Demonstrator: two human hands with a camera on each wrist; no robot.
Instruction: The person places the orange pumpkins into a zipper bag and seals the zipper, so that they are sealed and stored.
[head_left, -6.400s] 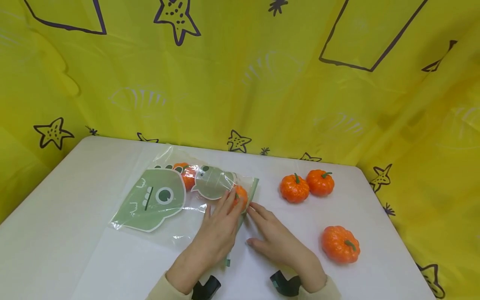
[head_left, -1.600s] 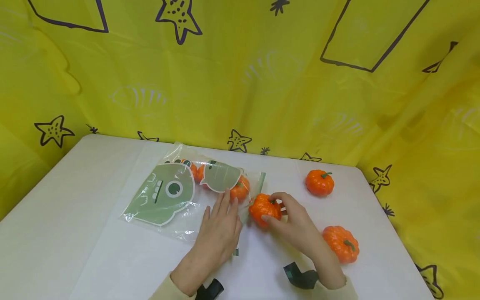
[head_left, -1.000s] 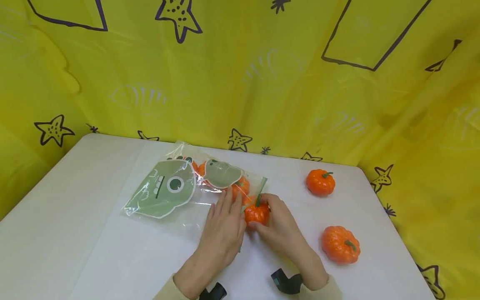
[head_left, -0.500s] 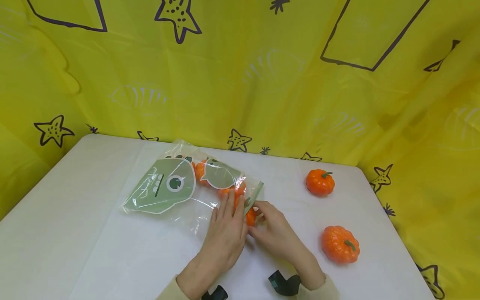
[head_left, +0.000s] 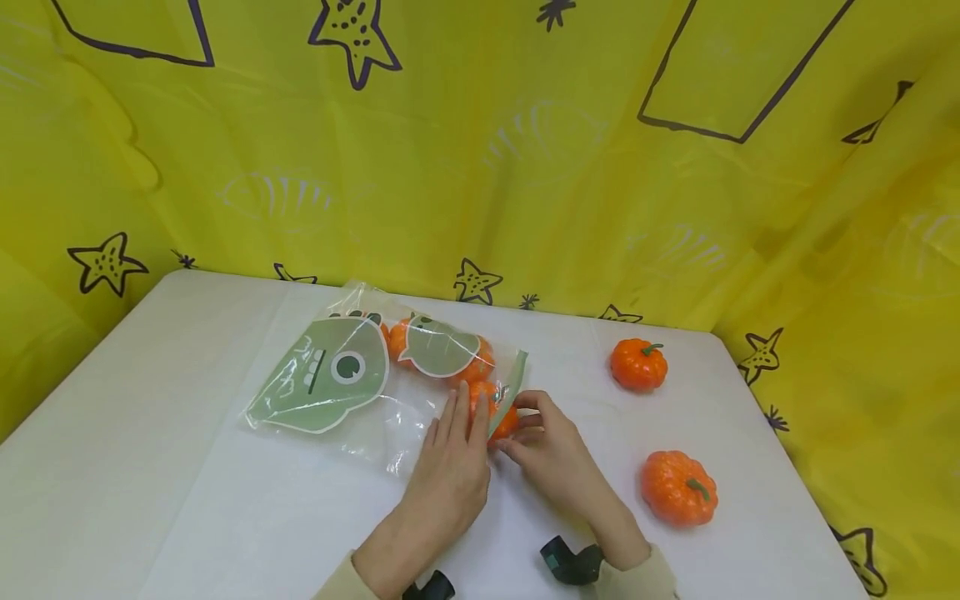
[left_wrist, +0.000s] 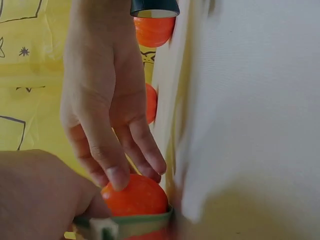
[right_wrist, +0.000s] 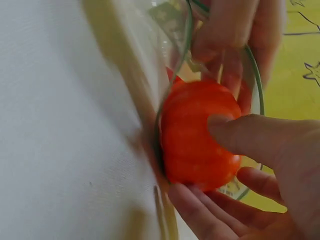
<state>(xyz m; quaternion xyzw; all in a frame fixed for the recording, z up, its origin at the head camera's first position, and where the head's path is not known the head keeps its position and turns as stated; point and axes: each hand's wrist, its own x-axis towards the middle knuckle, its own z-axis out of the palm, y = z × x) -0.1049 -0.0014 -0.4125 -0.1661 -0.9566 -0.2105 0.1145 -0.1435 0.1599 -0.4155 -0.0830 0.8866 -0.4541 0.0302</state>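
Observation:
A clear zip bag (head_left: pixel 405 417) with green monster prints lies on the table, several small toy pumpkins inside. My left hand (head_left: pixel 450 475) lies over its near corner and holds the mouth, fingers stretched across the plastic and thumb at the rim (left_wrist: pixel 150 217). Between my hands, an orange toy pumpkin (right_wrist: pixel 200 135) sits partly inside the green-edged opening. My right hand (head_left: pixel 558 454) holds this pumpkin from outside the mouth, its thumb on one side and fingertips along the lower side, as the right wrist view shows. In the left wrist view, the pumpkin's inner part is hidden behind the rim.
Two more toy pumpkins stand loose on the white table (head_left: pixel 225 517): one at the back right (head_left: pixel 639 365), a larger pumpkin (head_left: pixel 678 489) nearer the front. A yellow patterned curtain (head_left: pixel 480 167) hangs behind the table. Black wrist-camera mounts (head_left: pixel 572 562) sit at both wrists.
A pumpkin from the back right was picked up by my right hand, brought left to the bag, and pushed into its mouth. The left hand has stayed on the bag, shifting slightly.

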